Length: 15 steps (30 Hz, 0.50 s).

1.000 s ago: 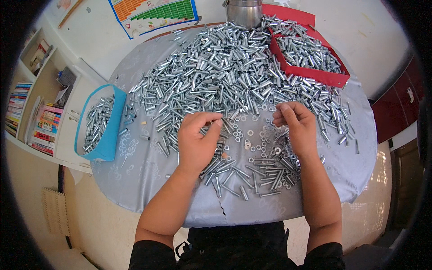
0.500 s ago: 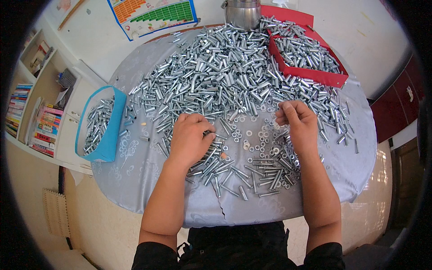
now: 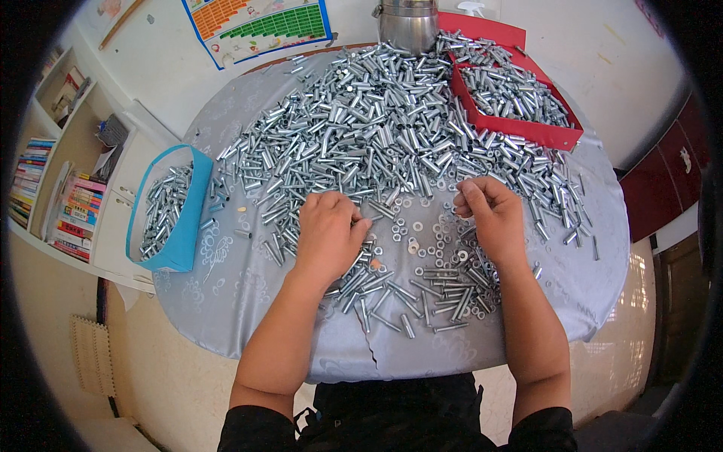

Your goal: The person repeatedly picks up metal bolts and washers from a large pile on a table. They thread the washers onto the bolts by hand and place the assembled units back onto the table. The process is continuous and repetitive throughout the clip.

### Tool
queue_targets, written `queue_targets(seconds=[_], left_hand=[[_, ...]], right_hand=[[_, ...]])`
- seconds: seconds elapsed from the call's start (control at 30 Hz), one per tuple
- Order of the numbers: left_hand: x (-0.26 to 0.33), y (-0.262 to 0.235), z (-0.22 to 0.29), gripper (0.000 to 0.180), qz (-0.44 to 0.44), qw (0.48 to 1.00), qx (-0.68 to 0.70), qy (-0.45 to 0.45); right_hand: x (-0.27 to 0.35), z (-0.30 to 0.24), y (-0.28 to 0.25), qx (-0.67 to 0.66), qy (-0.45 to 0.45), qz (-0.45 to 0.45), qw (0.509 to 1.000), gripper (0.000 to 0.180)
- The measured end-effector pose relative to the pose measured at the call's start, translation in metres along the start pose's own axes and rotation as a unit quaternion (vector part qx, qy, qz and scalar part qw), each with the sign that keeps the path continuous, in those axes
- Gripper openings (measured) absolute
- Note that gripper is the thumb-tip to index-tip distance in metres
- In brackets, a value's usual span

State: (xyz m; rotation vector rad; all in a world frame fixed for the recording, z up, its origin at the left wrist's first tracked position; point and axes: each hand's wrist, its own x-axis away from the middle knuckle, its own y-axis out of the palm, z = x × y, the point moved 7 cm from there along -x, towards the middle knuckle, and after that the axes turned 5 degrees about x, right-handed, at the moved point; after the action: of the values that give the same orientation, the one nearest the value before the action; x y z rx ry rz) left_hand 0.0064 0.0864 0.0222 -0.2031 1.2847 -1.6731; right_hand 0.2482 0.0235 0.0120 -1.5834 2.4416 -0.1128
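My left hand (image 3: 331, 235) hovers at the near edge of a big heap of silvery metal sleeves and bolts (image 3: 354, 120). Its fingers are curled with the thumb against them, and what they hold is hidden. Across from it, my right hand (image 3: 494, 220) is pinched closed over the loose washers and nuts (image 3: 438, 239); anything in that pinch is too small to make out. Between my forearms lie long bolts (image 3: 450, 292) on the right and another small cluster of bolts (image 3: 361, 286) on the left.
A red box (image 3: 520, 129) full of metal parts stands at the back right, beside a steel container (image 3: 407, 26). On the left is a blue bin (image 3: 181, 226) holding similar parts. A grey cloth (image 3: 248, 316) covers the round table. Bookshelves (image 3: 68, 188) stand farther left.
My left hand has shifted slightly right, toward the washers. My right hand has moved a little left and down, its fingers still pinched together.
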Motion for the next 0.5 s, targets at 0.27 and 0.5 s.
queue_targets(seconds=[0.27,0.5], left_hand=[[0.002,0.000,0.000,0.014,0.031,0.957,0.251,-0.142],[0.006,0.022,-0.004,0.013,0.012,0.854,0.471,-0.221]], right_hand=[[0.012,-0.026,0.033,0.383,-0.283,-0.065,0.877,0.027],[0.014,-0.018,0.044,0.481,-0.333,-0.045,0.810,0.029]])
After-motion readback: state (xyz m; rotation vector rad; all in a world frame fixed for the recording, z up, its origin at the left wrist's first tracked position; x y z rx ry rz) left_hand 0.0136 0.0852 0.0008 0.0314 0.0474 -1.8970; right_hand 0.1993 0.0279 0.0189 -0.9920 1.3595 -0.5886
